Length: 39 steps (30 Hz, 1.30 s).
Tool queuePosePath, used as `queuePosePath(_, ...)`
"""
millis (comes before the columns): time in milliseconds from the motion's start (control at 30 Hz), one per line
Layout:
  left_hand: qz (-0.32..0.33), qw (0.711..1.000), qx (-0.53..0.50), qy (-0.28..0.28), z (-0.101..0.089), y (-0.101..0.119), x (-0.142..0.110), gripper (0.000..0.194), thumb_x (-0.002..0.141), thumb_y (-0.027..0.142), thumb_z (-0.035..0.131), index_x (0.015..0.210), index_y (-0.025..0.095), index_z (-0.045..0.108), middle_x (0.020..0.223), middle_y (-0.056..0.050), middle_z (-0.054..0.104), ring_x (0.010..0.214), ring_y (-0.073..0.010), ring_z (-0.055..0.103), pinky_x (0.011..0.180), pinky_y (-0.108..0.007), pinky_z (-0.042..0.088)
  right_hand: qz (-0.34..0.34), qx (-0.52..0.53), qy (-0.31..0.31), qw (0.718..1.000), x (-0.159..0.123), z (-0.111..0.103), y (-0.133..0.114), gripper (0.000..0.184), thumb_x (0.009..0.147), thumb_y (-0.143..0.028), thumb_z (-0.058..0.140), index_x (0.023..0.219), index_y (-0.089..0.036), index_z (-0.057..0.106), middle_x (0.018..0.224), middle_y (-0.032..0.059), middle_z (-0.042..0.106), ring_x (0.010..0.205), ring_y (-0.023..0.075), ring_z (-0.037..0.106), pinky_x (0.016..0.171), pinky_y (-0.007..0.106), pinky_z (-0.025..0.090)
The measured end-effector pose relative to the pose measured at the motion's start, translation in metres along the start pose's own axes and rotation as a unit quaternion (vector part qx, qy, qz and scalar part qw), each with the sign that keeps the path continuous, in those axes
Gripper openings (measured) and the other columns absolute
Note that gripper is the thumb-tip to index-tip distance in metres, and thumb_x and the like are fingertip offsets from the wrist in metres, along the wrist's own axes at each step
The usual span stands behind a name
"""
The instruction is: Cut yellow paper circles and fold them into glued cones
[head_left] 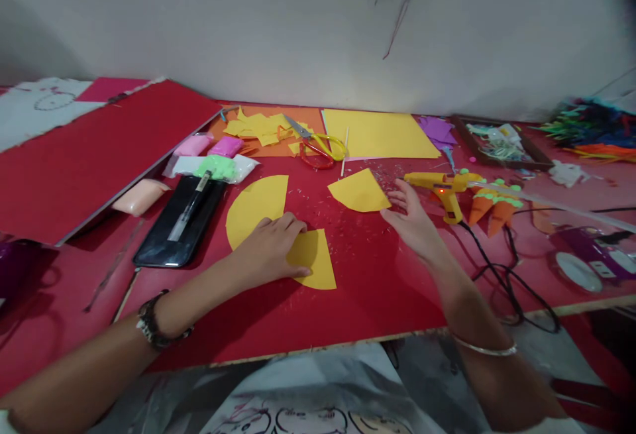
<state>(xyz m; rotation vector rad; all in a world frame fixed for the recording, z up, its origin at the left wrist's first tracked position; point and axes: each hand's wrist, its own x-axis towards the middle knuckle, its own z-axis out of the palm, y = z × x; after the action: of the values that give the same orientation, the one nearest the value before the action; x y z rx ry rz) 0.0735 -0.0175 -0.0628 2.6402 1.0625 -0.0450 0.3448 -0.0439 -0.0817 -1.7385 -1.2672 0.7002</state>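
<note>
My left hand (271, 245) rests on a rounded yellow paper piece (256, 205) and holds it against the red board, fingers bent and thumb apart. More yellow paper (318, 262) with straight edges and a curved lower rim shows beside the thumb; whether both parts are one sheet is hidden under the hand. To the right lies a yellow quarter-circle of paper (360, 190). At its right corner is my right hand (410, 215), fingers spread and thumb at the paper's edge. A yellow glue gun (442, 189) with its red light on lies just beyond those fingers.
Scissors (318, 144) lie by yellow scraps (258, 126) and a yellow sheet (377, 132) at the back. A black phone (166, 245) with a pen and clay packets (218, 167) are left. Orange paper carrots (489, 205), black cable (501, 275) and a brown tray (534, 149) are right.
</note>
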Motion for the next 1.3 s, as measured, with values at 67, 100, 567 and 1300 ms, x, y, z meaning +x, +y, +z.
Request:
queuePosePath(67,0.005,1.000,0.000,0.001,0.000,0.000,0.000,0.055,0.069,0.050,0.062,0.109,0.016,0.047,0.112,-0.009,0.052,0.103,-0.0247,0.051,0.086,-0.037,0.035,-0.033,-0.098,0.034,0.994,-0.004,0.002,-0.002,0.065,0.071,-0.024,0.056,0.131,-0.019,0.031,0.131,0.0152,0.037,0.125,0.0268,0.034,0.099,0.049,0.032)
queuePosePath(100,0.007,1.000,0.004,0.003,0.001,0.000,0.001,0.054,0.069,0.050,0.062,0.108,0.016,0.047,0.112,-0.009,0.053,0.103,-0.0247,0.051,0.086,-0.038,0.034,-0.060,-0.134,0.049,0.988,-0.008,0.003,-0.006,0.063,0.072,-0.023,0.055,0.130,-0.019,0.033,0.132,0.0151,0.036,0.126,0.0270,0.030,0.101,0.050,0.027)
queuePosePath(567,-0.015,0.998,0.054,0.004,0.002,-0.016,-0.009,0.092,0.063,0.058,0.059,0.137,0.018,0.023,0.133,-0.015,0.038,0.121,-0.0326,0.035,0.096,-0.044,0.031,-0.232,-0.252,-0.243,0.908,-0.045,0.068,-0.047,0.092,0.063,-0.031,0.072,0.138,-0.013,0.022,0.126,0.0171,0.044,0.118,0.0297,0.040,0.093,0.045,0.039)
queuePosePath(1300,0.089,0.983,0.027,0.160,-0.026,0.001,-0.022,0.017,0.088,0.024,0.041,0.091,0.023,0.058,0.090,-0.001,0.063,0.089,-0.0166,0.052,0.075,-0.032,0.034,-0.312,-0.127,-0.201,0.920,-0.040,0.044,-0.068,0.021,0.077,-0.006,0.045,0.086,-0.020,0.059,0.089,0.0023,0.060,0.086,0.0140,0.056,0.076,0.026,0.044)
